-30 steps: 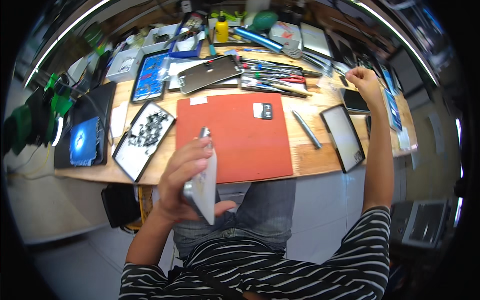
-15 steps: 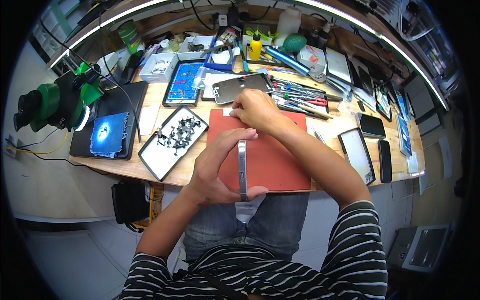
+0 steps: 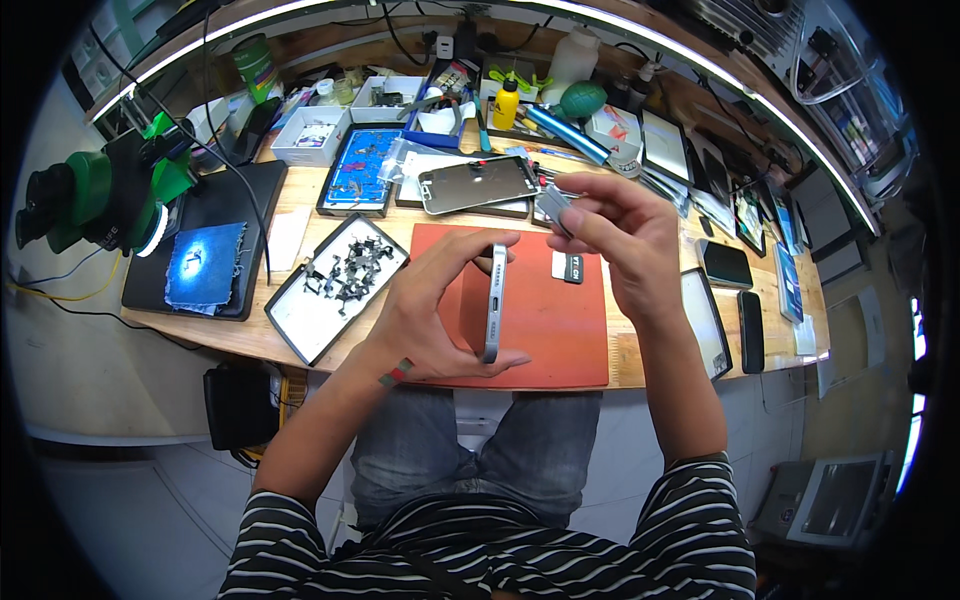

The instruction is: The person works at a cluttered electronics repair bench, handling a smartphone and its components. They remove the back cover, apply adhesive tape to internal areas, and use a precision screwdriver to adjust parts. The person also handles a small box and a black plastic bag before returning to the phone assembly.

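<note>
My left hand (image 3: 435,310) grips a silver phone frame (image 3: 494,302) edge-on, upright above the red work mat (image 3: 560,330). My right hand (image 3: 620,245) is raised beside it and pinches a small grey flat part (image 3: 553,208) between thumb and fingers, just above and to the right of the phone's top end. A small dark part (image 3: 572,266) lies on the mat behind my right hand.
A black tray of small metal parts (image 3: 340,280) lies left of the mat. A phone screen panel (image 3: 478,184) rests behind it. Green microscope (image 3: 95,190) and black pad at far left. Tablets and phones (image 3: 725,265) line the right side. Bottles and boxes crowd the back.
My right hand went from far right to the mat, then lifted off it holding the small grey part. My left hand has kept the phone, turned edge-on.
</note>
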Demonstrator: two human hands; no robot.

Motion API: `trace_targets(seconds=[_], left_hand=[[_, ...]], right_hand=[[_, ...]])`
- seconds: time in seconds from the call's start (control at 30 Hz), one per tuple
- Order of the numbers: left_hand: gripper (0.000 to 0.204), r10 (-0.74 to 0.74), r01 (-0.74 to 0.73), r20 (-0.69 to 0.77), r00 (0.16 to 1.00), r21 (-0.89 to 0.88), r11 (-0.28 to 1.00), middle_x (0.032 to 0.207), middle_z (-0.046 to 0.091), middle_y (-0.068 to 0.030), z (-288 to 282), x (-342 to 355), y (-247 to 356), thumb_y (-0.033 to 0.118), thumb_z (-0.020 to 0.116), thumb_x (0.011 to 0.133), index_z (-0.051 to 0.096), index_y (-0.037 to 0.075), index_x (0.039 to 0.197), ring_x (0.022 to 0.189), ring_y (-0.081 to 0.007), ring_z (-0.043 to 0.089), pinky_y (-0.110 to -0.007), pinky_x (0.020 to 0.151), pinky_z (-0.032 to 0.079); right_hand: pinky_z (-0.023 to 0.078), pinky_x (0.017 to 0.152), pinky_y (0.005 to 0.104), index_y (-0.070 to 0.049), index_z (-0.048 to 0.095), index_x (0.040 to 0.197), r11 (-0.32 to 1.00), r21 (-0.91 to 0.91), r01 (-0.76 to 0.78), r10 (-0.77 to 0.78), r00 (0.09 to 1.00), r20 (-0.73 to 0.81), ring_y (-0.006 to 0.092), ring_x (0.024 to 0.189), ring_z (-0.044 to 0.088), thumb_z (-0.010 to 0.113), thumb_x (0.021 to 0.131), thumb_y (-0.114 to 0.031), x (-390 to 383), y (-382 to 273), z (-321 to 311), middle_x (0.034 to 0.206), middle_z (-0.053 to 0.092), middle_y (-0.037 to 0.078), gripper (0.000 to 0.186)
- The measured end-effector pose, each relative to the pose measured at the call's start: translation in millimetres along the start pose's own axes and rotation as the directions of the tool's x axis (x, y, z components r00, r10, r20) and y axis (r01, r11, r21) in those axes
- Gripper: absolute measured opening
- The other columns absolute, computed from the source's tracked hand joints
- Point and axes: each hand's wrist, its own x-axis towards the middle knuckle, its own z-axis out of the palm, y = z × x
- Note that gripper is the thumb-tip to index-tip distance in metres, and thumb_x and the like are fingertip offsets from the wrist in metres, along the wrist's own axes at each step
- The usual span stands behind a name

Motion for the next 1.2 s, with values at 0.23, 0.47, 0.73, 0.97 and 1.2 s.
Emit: trace_targets(seconds=[0.23, 0.47, 0.73, 0.97, 1.2], left_hand=[[0.096, 0.006, -0.007, 0.070, 0.998, 0.012, 1.000, 0.123, 0.067, -0.0121, 11.3, 9.3, 4.1, 0.027, 0.099, 0.062, 0.056, 0.005, 0.144, 0.096, -0.0227, 0.070, -0.037, 0.087, 0.058], [0.097, 0.008, -0.013, 0.085, 0.996, 0.063, 0.998, 0.119, 0.067, -0.0123, 12.4, 11.4, 6.9, 0.027, 0.100, 0.061, 0.056, 0.006, 0.144, 0.098, -0.0237, 0.070, -0.037, 0.086, 0.058], [0.094, -0.014, 0.007, 0.090, 0.996, 0.081, 0.997, 0.118, 0.067, -0.0115, 13.6, 12.0, 8.6, 0.026, 0.099, 0.062, 0.056, 0.007, 0.144, 0.100, -0.0233, 0.071, -0.037, 0.088, 0.058], [0.094, 0.001, -0.009, 0.076, 0.997, 0.104, 0.995, 0.118, 0.068, -0.0111, 13.1, 10.9, 7.5, 0.029, 0.100, 0.062, 0.057, 0.008, 0.142, 0.100, -0.0229, 0.071, -0.037, 0.089, 0.059], [0.092, 0.008, -0.018, 0.083, 0.997, 0.125, 0.992, 0.118, 0.068, -0.0114, 13.2, 11.0, 7.4, 0.028, 0.099, 0.062, 0.058, 0.007, 0.142, 0.100, -0.0235, 0.071, -0.037, 0.089, 0.058]], right_hand=[[0.059, 0.091, 0.0314, 0.009, 0.072, 0.121, 0.975, -0.120, 0.188, -0.181, 0.981, 0.069, 0.0193, 0.102, 0.073, 0.072, 0.094, 0.005, -51.0, -16.9, 17.1, 0.112, 0.074, 0.016, 0.026], [0.060, 0.086, 0.0282, 0.006, 0.072, 0.119, 0.949, -0.183, 0.256, -0.244, 0.966, 0.081, 0.0163, 0.101, 0.072, 0.074, 0.094, 0.003, -54.0, -11.3, 19.1, 0.111, 0.074, 0.014, 0.025], [0.060, 0.082, 0.0268, 0.006, 0.073, 0.117, 0.916, -0.257, 0.309, -0.295, 0.951, 0.092, 0.0166, 0.100, 0.072, 0.074, 0.094, 0.003, -55.4, -6.9, 16.9, 0.111, 0.073, 0.014, 0.024], [0.060, 0.081, 0.0264, 0.006, 0.074, 0.115, 0.910, -0.268, 0.315, -0.305, 0.949, 0.079, 0.0158, 0.098, 0.071, 0.074, 0.094, 0.003, -54.8, -8.2, 21.0, 0.109, 0.073, 0.013, 0.021], [0.059, 0.081, 0.0263, 0.005, 0.075, 0.112, 0.907, -0.302, 0.292, -0.283, 0.956, 0.074, 0.0156, 0.093, 0.072, 0.076, 0.092, 0.003, -54.5, -11.3, 21.2, 0.103, 0.074, 0.013, 0.019]])
